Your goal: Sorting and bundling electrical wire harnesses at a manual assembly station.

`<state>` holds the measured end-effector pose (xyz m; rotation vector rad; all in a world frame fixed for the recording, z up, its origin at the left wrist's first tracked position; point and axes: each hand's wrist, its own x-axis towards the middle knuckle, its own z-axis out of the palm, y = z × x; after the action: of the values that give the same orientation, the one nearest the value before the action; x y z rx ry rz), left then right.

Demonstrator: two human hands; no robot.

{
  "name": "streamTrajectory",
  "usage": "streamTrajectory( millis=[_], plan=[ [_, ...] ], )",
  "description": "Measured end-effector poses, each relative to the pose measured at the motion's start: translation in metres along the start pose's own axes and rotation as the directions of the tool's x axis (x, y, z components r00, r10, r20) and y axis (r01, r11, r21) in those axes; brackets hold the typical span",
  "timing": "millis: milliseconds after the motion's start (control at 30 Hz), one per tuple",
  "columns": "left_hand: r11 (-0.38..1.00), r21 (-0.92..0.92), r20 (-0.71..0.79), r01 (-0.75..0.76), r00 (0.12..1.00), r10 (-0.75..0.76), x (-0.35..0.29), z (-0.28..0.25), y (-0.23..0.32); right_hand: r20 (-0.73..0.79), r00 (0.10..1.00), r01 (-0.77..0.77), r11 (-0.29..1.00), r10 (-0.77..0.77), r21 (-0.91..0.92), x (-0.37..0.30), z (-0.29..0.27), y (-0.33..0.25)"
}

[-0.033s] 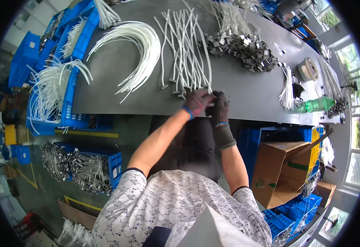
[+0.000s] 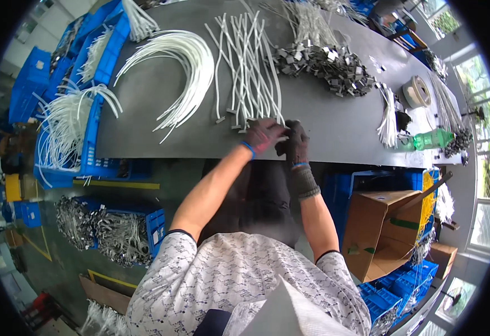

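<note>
My left hand (image 2: 264,136), in a dark glove with a blue cuff edge, is closed at the near ends of a spread bunch of white flexible tubes (image 2: 247,67). Its fingertips pinch the end of the rightmost tube (image 2: 279,101). Close against it, my right hand (image 2: 295,143), also gloved, has its fingers bent together; whatever they hold is hidden. Small grey end pieces (image 2: 220,120) sit on the near ends of several tubes. Left of these lies a curved bundle of loose white tubes (image 2: 197,73).
A heap of small grey metal-looking pieces (image 2: 340,70) lies at the back right of the grey table (image 2: 334,129). Blue crates (image 2: 91,134) of white tubes stand left. A green bottle (image 2: 432,140) and a spool (image 2: 416,92) are right. Below sits an open cardboard box (image 2: 376,229).
Both hands stay together at the tube ends, with the right-hand fingers shifted slightly. The whole view has moved a little, so the table's things appear slightly further left.
</note>
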<state>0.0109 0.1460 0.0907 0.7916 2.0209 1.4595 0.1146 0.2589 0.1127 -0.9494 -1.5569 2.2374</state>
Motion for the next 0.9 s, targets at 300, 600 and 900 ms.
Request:
streamTrajectory(
  millis=[300,600,900],
  plan=[
    [0.578,0.65,-0.591,0.494,0.806,-0.024,-0.1,-0.19,-0.137,-0.036,0.611,0.203,0.2,-0.791,-0.959,0.183,-0.135,-0.019],
    [0.33,0.678,-0.58,0.657,0.754,-0.309,-0.111,-0.21,-0.166,-0.208,0.824,0.054,0.437,-0.528,-0.898,0.268,-0.166,-0.031],
    [0.703,-0.028,-0.411,0.711,0.633,-0.656,-0.133,-0.198,-0.099,-0.3,0.868,-0.028,0.565,-0.395,-0.825,0.275,-0.184,-0.056]
  ],
)
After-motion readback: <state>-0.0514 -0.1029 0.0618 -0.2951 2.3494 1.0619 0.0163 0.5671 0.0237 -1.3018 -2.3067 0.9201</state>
